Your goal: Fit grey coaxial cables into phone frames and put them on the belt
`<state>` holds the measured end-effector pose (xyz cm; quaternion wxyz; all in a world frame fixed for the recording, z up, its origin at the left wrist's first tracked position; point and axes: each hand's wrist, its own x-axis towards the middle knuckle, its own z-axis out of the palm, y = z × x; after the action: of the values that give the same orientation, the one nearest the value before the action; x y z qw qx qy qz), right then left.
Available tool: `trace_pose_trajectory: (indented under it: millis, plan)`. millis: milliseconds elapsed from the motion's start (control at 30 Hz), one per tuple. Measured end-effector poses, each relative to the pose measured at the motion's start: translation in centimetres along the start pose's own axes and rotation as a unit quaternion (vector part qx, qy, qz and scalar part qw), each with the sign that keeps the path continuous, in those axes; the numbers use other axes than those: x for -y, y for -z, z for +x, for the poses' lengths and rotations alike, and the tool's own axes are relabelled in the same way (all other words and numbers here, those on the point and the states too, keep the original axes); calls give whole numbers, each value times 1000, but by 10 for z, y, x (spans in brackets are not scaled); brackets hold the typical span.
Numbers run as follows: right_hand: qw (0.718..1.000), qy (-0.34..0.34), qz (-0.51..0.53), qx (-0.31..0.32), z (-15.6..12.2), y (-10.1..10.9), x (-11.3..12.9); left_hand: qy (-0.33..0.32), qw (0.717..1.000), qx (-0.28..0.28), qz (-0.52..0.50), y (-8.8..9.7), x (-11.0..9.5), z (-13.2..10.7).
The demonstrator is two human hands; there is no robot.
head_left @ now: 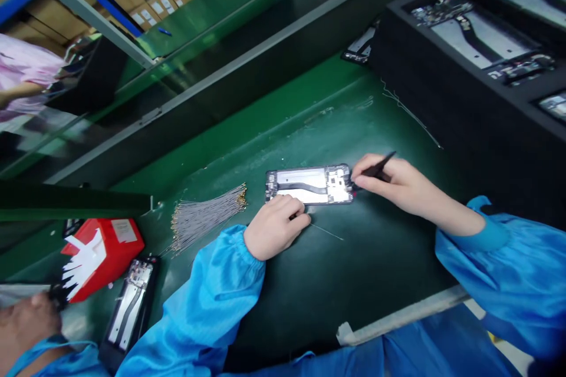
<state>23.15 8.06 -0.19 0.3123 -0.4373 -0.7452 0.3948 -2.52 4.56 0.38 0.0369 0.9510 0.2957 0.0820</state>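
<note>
An opened phone [309, 177] lies flat on the green bench, its bare circuit board at the right end and a dark flex strip along its middle. My left hand [278, 225] presses its curled fingers on the phone's lower left edge, gripping it there. In my right hand [391, 179] are black tweezers [378, 171], whose working end is at the phone's right end; the tips are hidden. A thin grey cable [327, 231] lies below the phone, one end close to my left thumb. Left of the phone is a bundle of thin cables [207, 216] with gold-coloured ends.
A black tray [446, 112] holding several opened phones rises on the right. Another opened phone [132, 306] and a red box [108, 253] with white strips are at left, beside a co-worker's hand [30, 321]. Loose wire [415, 115] lies near the tray.
</note>
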Motion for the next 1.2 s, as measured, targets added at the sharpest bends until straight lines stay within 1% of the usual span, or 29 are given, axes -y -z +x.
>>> trace_pose_trajectory:
  millis: [67,133,200,333,400,500,600,900,1200]
  plan:
    - [996,35,71,38,-4,-2,1,5,1000,6,-14,-1,-2,3]
    - [994,32,94,40,-8,-4,2,6,1000,8,-27,-3,-3,7]
    - [995,12,94,34,-11,-6,4,5,999,1,-35,-5,-4,11]
    - [995,-11,91,37,-13,-14,7,12,999,-35,-39,-10,-6,19]
    - [996,-25,81,27,-14,-16,7,15,998,-51,-35,-13,-8,23]
    - [998,-27,57,7,-14,-16,6,15,997,-72,-18,-16,-11,27]
    - [998,-21,50,20,-15,-15,6,14,996,-88,0,-19,-14,28]
    - [998,12,48,42,-14,-14,9,5,996,-93,5,-18,-14,27]
    - [998,15,44,43,-14,-14,9,8,995,-94,2,-18,-14,28]
